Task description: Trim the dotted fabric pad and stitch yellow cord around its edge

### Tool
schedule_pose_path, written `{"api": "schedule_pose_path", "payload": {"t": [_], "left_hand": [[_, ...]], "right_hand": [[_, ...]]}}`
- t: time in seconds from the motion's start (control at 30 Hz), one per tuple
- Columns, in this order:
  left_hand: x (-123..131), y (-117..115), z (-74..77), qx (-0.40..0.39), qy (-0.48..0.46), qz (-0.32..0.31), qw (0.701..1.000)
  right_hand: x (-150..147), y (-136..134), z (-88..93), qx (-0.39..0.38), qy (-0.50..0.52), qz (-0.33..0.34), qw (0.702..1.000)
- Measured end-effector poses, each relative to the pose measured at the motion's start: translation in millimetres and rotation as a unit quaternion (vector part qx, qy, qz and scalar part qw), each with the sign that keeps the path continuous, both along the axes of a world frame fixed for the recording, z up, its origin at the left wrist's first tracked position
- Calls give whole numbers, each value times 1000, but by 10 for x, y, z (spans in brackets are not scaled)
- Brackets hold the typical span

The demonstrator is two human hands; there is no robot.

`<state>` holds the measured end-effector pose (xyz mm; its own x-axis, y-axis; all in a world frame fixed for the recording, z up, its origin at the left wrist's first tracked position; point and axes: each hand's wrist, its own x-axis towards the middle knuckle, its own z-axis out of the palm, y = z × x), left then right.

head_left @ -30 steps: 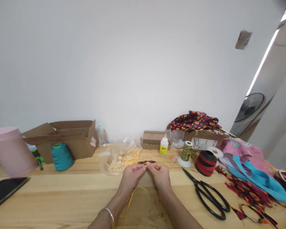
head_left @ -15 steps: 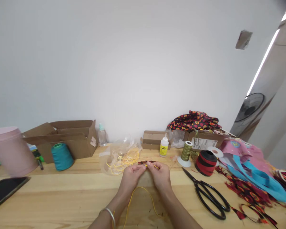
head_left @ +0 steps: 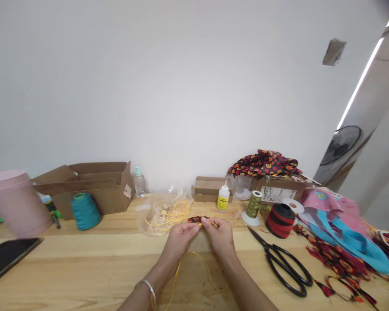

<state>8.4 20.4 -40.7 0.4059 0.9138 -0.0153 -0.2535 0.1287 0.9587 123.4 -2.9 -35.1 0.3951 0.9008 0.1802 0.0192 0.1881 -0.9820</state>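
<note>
A small piece of dark patterned fabric (head_left: 197,219) with red and yellow spots is pinched between my two hands, above the middle of the wooden table. My left hand (head_left: 181,236) grips its near edge with thumb and fingertips. Close beside it, my right hand (head_left: 219,235) pinches the same edge, with yellow cord (head_left: 194,254) running along it between the fingers. The cord's slack loops down between my forearms onto the table. How cord and fabric are joined is hidden by my fingers.
Black scissors (head_left: 283,263) lie to the right, near a red-and-black spool (head_left: 280,220) and fabric scraps (head_left: 340,257). A glue bottle (head_left: 223,198) and green thread spool (head_left: 254,205) stand behind. Leftward are a bag of yellow cord (head_left: 168,214), teal thread cone (head_left: 84,211) and phone (head_left: 11,259).
The patterned fabric shows more of its face above my fingers. The cord's loop has shifted slightly toward my right forearm. Both hands stay nearly in place, still pinching.
</note>
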Motion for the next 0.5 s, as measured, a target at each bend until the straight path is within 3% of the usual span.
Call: {"api": "schedule_pose_path", "payload": {"t": [0.13,0.27,0.5], "left_hand": [[2,15,-11,5,9,7,1000],[11,65,-76,33,38,25,998],[14,1,-40,166,137,-2,977]], "right_hand": [[8,8,-33,7,-36,-5,999],[34,-7,-53,23,-159,-32,987],[92,-28,-10,73,-321,-31,944]]}}
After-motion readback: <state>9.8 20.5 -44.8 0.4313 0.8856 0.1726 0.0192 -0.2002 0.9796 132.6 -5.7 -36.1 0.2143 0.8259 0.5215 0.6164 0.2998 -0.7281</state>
